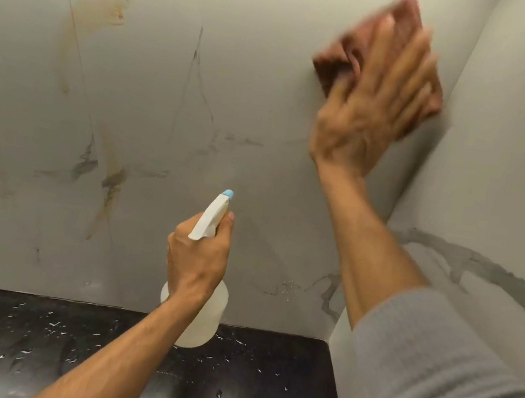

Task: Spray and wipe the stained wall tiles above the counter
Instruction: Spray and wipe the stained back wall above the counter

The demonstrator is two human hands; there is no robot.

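My left hand (198, 254) grips a translucent white spray bottle (205, 314) with a blue nozzle tip, held upright over the counter and pointed at the wall. My right hand (369, 112) presses a reddish-brown cloth (340, 59) flat against the marble-look wall tile (254, 93) near the right corner; both are motion-blurred. Yellow-brown stains (86, 16) streak the tile at the upper left, and another stain (109, 180) runs lower down, left of the bottle.
A black speckled counter (23, 332) with wet droplets runs along the bottom. A side wall (524, 138) meets the tiled wall at the right corner. My grey sleeve (448, 386) fills the lower right.
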